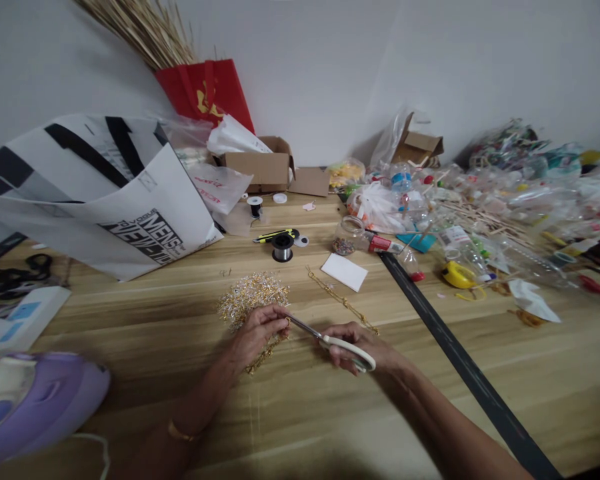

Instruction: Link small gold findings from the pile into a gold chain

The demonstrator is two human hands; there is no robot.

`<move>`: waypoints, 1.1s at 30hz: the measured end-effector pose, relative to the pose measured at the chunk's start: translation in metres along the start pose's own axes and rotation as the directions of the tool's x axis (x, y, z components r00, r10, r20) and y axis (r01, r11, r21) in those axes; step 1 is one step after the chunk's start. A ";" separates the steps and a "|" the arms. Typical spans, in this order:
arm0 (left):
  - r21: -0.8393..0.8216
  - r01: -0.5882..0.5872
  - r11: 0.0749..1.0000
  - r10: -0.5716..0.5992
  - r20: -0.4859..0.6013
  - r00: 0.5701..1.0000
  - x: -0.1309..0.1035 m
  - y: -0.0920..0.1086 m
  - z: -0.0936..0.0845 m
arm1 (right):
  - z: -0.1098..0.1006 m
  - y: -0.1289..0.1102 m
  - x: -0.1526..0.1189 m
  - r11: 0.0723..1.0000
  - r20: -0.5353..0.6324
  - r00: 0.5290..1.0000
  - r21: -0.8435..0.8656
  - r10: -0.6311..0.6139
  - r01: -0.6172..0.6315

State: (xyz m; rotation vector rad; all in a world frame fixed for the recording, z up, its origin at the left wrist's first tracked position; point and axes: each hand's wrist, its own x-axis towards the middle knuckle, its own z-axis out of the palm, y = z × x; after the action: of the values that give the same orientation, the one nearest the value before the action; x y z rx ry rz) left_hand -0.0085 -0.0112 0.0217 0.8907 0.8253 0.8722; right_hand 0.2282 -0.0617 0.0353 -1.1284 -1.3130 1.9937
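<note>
Scissors with pale handles [347,348] are in my right hand [361,343], its fingers wrapped around the grips. Their blades point left and the tips reach the fingertips of my left hand [260,327]. That hand pinches a beaded gold strand [265,355], which hangs down toward the table below the fingers. Just behind the left hand lies a tangled pile of gold and clear beads [254,293]. A second gold strand [343,300] is stretched out on the table beyond the scissors. Whether the blades touch the strand is too small to tell.
A wire spool [283,248], a yellow cutter knife [270,235] and a white card [344,272] lie farther back. At left stand a purple iron [45,400] and a large white bag [130,220]. Plastic bottles and bags [525,193] crowd the right, past a black strip [450,347].
</note>
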 end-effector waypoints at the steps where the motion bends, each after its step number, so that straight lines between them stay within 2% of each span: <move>1: 0.003 -0.001 1.000 0.001 0.000 1.000 0.000 0.000 0.000 | 0.000 0.000 0.000 1.000 -0.002 1.000 0.000 0.003 -0.003; 8: 0.017 -0.019 1.000 0.019 0.030 0.999 0.001 -0.003 -0.002 | 0.001 -0.002 -0.002 0.999 0.017 0.999 -0.047 -0.027 0.028; 14: 0.026 -0.018 0.999 0.018 0.024 1.000 0.002 -0.003 -0.002 | 0.003 -0.002 -0.005 0.990 -0.013 0.999 -0.137 -0.046 0.044; 19: 0.036 -0.025 0.999 0.024 0.019 1.000 0.001 -0.002 -0.003 | 0.002 0.000 -0.004 0.993 -0.013 0.999 -0.111 -0.033 0.032; 24: 0.025 -0.007 1.000 0.007 -0.036 0.999 0.007 -0.006 -0.010 | -0.005 -0.002 -0.007 0.990 -0.042 0.998 -0.137 -0.040 0.034; 27: 0.040 -0.031 0.999 0.033 -0.047 0.998 0.009 -0.007 -0.013 | -0.011 -0.008 -0.013 0.978 -0.015 0.999 -0.205 -0.047 0.043; 30: 0.066 -0.070 0.995 0.072 -0.036 0.997 0.009 -0.004 -0.013 | -0.010 -0.019 -0.022 0.881 0.061 0.995 -0.464 -0.075 0.094; 33: 0.071 -0.080 0.994 0.082 -0.037 0.996 0.007 -0.001 -0.011 | 0.002 -0.029 -0.029 0.614 0.191 0.970 -0.751 -0.152 0.244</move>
State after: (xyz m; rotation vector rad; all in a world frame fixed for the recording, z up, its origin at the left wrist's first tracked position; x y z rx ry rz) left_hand -0.0152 -0.0016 0.0146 0.9761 0.8636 0.9393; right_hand 0.2406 -0.0730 0.0731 -1.1340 -2.3702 1.3181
